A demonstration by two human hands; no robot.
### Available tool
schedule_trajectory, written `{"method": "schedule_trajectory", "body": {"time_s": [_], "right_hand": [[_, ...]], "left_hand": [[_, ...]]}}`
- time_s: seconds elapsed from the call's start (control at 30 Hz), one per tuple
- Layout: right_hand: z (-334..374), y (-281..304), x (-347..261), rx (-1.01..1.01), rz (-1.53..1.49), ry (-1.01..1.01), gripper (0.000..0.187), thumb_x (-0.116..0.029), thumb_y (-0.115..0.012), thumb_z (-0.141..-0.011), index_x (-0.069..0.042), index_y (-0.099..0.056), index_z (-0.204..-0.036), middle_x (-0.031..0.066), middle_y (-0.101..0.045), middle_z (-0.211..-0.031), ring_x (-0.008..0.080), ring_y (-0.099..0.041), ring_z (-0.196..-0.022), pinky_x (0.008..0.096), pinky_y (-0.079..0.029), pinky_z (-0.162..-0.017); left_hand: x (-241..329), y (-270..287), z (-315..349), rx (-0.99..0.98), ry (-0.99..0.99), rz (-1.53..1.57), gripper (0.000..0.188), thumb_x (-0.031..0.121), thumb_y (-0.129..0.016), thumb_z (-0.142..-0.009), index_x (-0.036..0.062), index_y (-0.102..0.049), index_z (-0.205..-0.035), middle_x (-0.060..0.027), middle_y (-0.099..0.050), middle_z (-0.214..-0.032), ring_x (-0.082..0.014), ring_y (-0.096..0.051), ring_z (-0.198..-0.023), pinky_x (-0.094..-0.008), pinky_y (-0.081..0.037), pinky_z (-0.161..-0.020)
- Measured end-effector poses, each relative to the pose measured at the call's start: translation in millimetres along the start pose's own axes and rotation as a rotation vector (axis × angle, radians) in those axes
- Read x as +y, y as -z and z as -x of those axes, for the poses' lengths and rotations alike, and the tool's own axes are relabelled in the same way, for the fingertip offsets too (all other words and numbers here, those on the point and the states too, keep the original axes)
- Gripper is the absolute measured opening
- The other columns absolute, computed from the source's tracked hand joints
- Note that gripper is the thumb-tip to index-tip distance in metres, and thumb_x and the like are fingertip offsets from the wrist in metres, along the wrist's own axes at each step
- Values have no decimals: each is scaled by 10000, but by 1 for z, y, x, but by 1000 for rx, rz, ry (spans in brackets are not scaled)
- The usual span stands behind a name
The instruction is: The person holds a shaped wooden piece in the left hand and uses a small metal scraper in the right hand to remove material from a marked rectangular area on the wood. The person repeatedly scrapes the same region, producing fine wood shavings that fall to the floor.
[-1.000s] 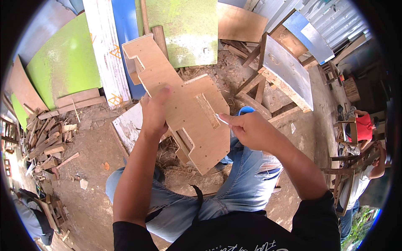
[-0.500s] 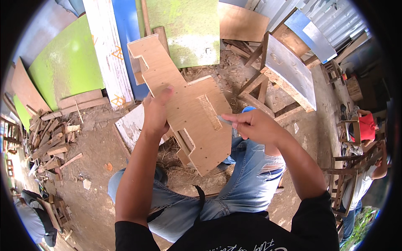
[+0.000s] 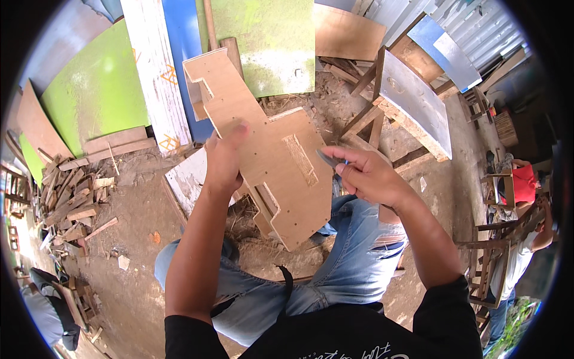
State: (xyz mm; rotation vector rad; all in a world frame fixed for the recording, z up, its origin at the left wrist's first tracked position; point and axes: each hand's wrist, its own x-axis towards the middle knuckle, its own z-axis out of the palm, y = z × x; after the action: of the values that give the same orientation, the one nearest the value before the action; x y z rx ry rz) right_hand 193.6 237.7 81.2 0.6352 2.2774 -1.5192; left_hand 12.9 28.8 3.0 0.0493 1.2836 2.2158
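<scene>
The left hand point(image 3: 224, 157) lies flat and open on the face of a cut plywood panel point(image 3: 263, 152), fingers spread toward its far left edge, pressing it steady. The panel rests tilted across the person's knees, its notched, stepped end pointing far and left toward the blue board point(image 3: 182, 54) and the green sheets point(image 3: 95, 90) leaning beyond it. The right hand point(image 3: 368, 176) is closed in a pinch around a small thin tool point(image 3: 330, 159) with a grey tip and a bit of blue showing; its exact kind is too small to tell. The tip sits at the panel's right edge, just beside a rough, pale strip point(image 3: 300, 158) on the surface.

Judging from the panel, the cutting looks done: the notches and slots are already shaped, and a scatter of small holes shows on the face. What seems in hand is finer work at that rough strip, marking or scraping, and it appears only partly covered. A wooden sawhorse point(image 3: 412, 102) stands to the far right; wood offcuts point(image 3: 75, 191) lie piled on the dirt at left.
</scene>
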Motion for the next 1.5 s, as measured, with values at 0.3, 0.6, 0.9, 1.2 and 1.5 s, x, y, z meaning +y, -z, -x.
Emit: {"method": "schedule_trajectory", "body": {"time_s": [0.3, 0.6, 0.9, 1.2, 1.5], "right_hand": [[29, -26, -2, 185, 441, 160, 418, -137, -489, -1007, -171, -509, -1422, 122, -629, -723, 246, -621, -584, 378, -487, -575], [35, -17, -17, 152, 597, 252, 417, -99, -534, -975, -169, -558, -1385, 218, -635, -752, 391, -636, -680, 460, -472, -612], [31, -18, -21, 118, 620, 165, 397, -70, -538, -963, -152, -602, -1346, 225, -628, -765, 379, -617, -651, 429, -476, -614], [33, -20, -35, 46, 797, 70, 496, -50, -526, -900, -171, -579, -1378, 234, -625, -731, 396, -635, -649, 468, -496, -615], [32, -31, -54, -17, 880, 6, 539, -71, -509, -898, -187, -528, -1424, 218, -662, -767, 395, -674, -737, 477, -549, -664]], "left_hand": [[-1, 7, 2, -2, 38, 44, 397, 130, -635, -927, -1, -503, -1277, -109, -628, -1131, -239, -651, -984, -402, -557, -845], [-4, 3, 3, -2, -21, 22, 420, 137, -602, -942, -5, -474, -1316, -131, -600, -1198, -259, -634, -1048, -414, -541, -893], [-1, 1, 6, -1, -14, 29, 424, 139, -605, -942, -18, -470, -1312, -147, -602, -1199, -262, -635, -1057, -417, -542, -898], [-2, -3, 10, 40, -21, 12, 382, 140, -614, -936, -17, -507, -1267, -142, -622, -1149, -251, -644, -1012, -409, -554, -860], [4, 0, 17, 47, -126, -49, 380, 197, -592, -954, -28, -546, -1257, -130, -654, -1089, -235, -679, -944, -380, -563, -815]]}}
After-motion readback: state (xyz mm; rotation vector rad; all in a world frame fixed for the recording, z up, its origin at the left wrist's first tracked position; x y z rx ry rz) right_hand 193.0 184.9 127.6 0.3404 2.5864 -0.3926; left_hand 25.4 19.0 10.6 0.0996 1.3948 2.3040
